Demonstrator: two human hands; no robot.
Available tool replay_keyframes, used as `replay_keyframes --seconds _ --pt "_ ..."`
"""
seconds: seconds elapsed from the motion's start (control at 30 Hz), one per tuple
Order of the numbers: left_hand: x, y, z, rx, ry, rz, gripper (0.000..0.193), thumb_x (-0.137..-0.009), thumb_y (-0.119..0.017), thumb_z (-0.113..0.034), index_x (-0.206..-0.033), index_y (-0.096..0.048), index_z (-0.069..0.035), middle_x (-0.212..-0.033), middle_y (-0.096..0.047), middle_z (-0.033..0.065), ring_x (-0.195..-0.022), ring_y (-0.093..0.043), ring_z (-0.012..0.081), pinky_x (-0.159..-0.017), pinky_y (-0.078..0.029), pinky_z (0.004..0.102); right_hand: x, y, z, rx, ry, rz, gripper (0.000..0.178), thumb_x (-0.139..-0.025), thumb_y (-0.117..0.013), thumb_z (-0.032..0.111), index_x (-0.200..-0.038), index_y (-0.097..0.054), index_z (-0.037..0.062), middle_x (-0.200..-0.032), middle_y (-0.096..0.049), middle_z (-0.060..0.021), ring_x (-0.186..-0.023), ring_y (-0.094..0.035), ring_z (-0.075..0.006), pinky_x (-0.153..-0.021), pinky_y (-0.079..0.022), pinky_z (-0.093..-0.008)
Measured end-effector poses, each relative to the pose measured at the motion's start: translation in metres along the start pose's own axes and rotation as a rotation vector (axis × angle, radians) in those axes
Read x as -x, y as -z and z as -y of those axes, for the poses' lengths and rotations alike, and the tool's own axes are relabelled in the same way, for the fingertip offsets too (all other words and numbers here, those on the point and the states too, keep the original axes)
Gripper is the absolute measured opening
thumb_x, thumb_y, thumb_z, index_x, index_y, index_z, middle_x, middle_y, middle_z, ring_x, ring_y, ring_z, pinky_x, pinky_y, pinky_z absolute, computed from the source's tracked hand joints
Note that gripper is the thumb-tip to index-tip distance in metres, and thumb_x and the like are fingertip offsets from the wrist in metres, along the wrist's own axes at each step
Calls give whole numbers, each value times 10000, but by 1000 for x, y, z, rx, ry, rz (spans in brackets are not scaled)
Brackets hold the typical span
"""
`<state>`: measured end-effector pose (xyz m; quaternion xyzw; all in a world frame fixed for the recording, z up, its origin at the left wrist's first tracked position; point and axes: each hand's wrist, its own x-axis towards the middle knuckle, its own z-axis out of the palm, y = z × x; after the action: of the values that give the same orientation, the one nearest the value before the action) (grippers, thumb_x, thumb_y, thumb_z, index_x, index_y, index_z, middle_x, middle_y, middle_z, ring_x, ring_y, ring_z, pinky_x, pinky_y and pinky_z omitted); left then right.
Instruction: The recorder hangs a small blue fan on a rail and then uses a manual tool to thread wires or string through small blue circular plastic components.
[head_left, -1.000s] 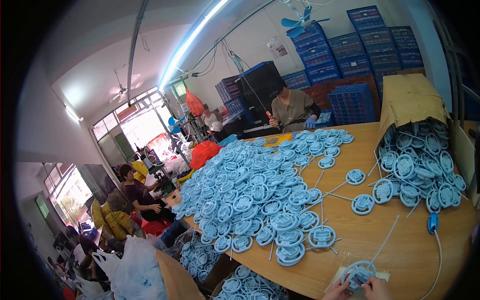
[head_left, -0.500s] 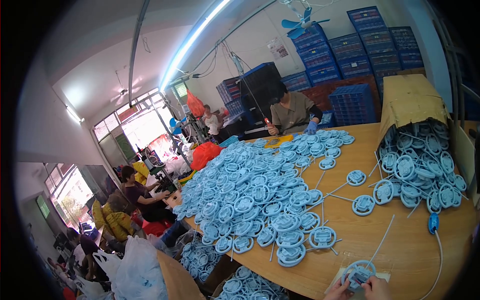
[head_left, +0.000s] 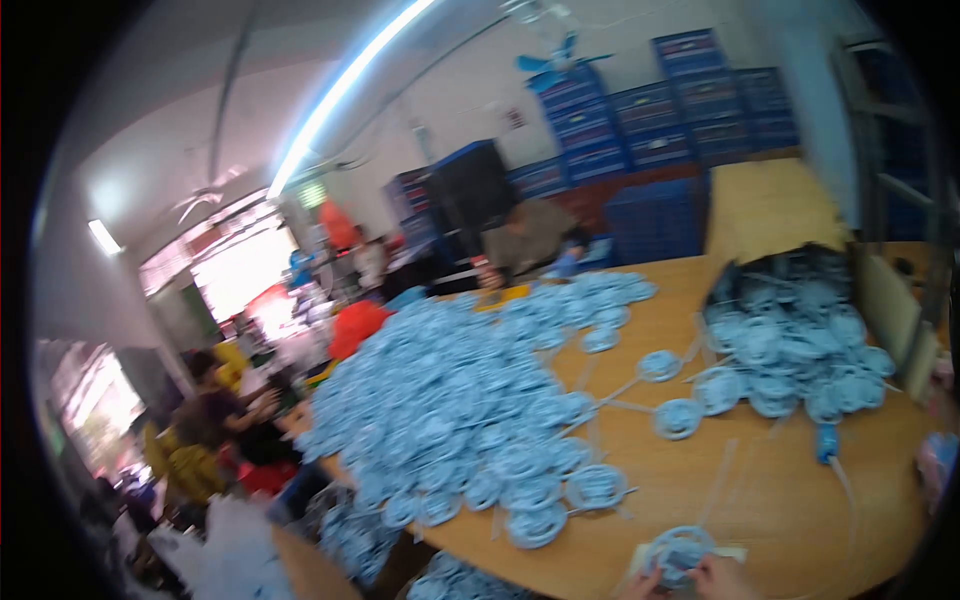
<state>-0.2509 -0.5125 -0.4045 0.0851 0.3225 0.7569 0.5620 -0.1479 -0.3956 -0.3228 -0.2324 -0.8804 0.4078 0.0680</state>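
Observation:
At the lower edge, my left hand (head_left: 645, 584) and my right hand (head_left: 724, 579) grip a light blue plastic wheel-shaped part (head_left: 676, 548) from its two sides. Fingers of both hands are closed on its near rim; motion blur hides their exact grip. A thin pale stick (head_left: 718, 483) rises from behind the part, slanting up and right. Beneath the hands lies a whitish pad (head_left: 736, 553) on the wooden table (head_left: 780, 515). To the left spreads a big heap of similar light blue wheel-shaped parts (head_left: 440, 390), many with thin sticks.
A cardboard box (head_left: 775, 205) lies tipped at the right, with more parts (head_left: 775, 345) spilling out. Near it is a blue device (head_left: 826, 444) with a white cable. Across the table sits a co-worker (head_left: 535, 240). Blue crates (head_left: 655, 215) stand behind; plastic bags (head_left: 215, 560) lie lower left.
The whole view has swung, so the scene sits further left and the picture is blurred. Both hands still hold the wheel-shaped part over the pad.

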Motion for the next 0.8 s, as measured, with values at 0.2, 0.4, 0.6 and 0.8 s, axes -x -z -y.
replay_keyframes --seconds 0.2,0.4,0.6,0.8 --pt "1 16 8 32 -65 31 475 -871 -497 -219 -1288 -276 -161 -1247 -407 66 -1108 -456 253 -830 -450 464 -3 -4 -22 7 -30 -8 173 -785 -519 141 -840 -537 -22 -794 -569 -242 -765 -546 -404 -668 -434 -438" --pt "5 12 12 -53 -120 -89 495 -870 -501 -197 -1295 -250 -164 -1262 -378 74 -1112 -446 279 -829 -444 503 2 -3 -19 -5 -31 39 192 -793 -510 110 -936 -534 -16 -835 -573 -237 -787 -554 -380 -688 -437 -421" --pt "5 -17 4 -31 -39 -146 426 -882 -473 -184 -1271 -305 -136 -1232 -412 88 -1092 -464 291 -815 -453 519 7 5 -21 -35 -78 47 203 -798 -507 100 -961 -530 -18 -858 -578 -231 -802 -561 -369 -702 -438 -414" --pt "14 -43 -21 -92 9 -91 484 -879 -475 -266 -1302 -278 -136 -1268 -412 101 -1144 -440 263 -866 -445 456 7 5 -27 -71 -74 70 202 -808 -505 113 -960 -529 -18 -868 -576 -233 -820 -556 -367 -720 -438 -399"
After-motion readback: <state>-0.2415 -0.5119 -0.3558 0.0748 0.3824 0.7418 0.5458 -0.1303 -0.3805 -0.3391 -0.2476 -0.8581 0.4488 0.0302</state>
